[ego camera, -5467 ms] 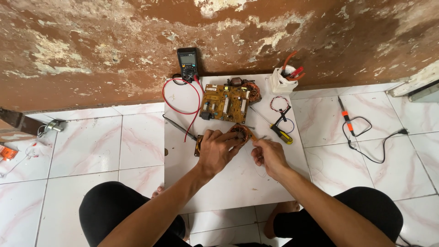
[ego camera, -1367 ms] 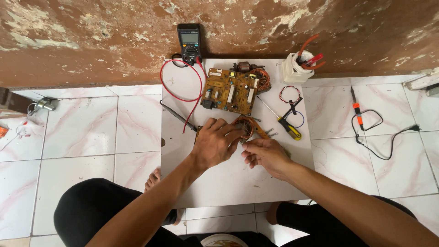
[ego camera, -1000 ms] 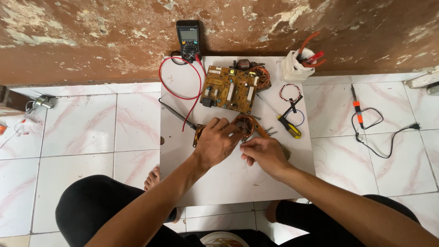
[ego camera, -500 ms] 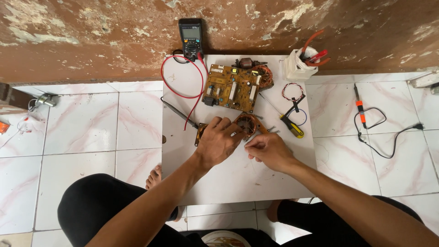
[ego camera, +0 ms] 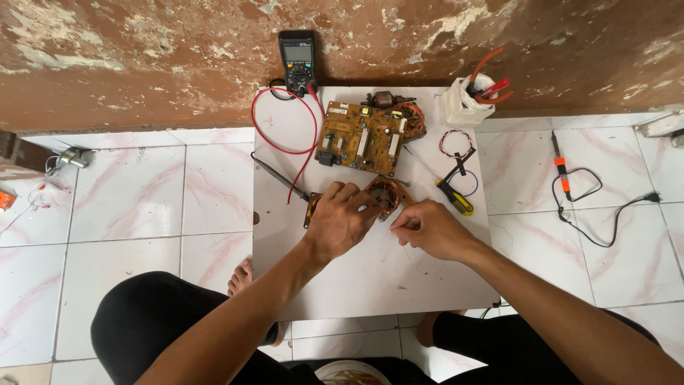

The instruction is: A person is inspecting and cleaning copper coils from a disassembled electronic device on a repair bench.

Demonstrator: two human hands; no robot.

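- I am sitting on a pale tiled floor at a low white board (ego camera: 370,278), both hands working at centre frame.
- My left hand (ego camera: 340,222) is lying over a small round orange-brown coil part with copper winding (ego camera: 385,194), fingers curled loosely on its left edge and holding it down on the board.
- My right hand (ego camera: 426,228) is sitting just right of that part, fingertips pinched together close beside its lower right rim; I cannot tell what, if anything, they are pinching.
- A yellow-brown circuit board with white and black components (ego camera: 360,137) is lying just above the coil part, in the upper middle of the frame.
- A black handheld multimeter (ego camera: 297,59) is leaning at the peeling brown wall at top centre, its red lead wire (ego camera: 279,135) looping down the board.
- A yellow-handled screwdriver (ego camera: 447,190) is lying right of the part.
- A white cup holding red-handled pliers (ego camera: 467,98) is standing at upper right.
- A black-and-orange soldering iron with black cord (ego camera: 561,170) is lying on the tiles at far right.
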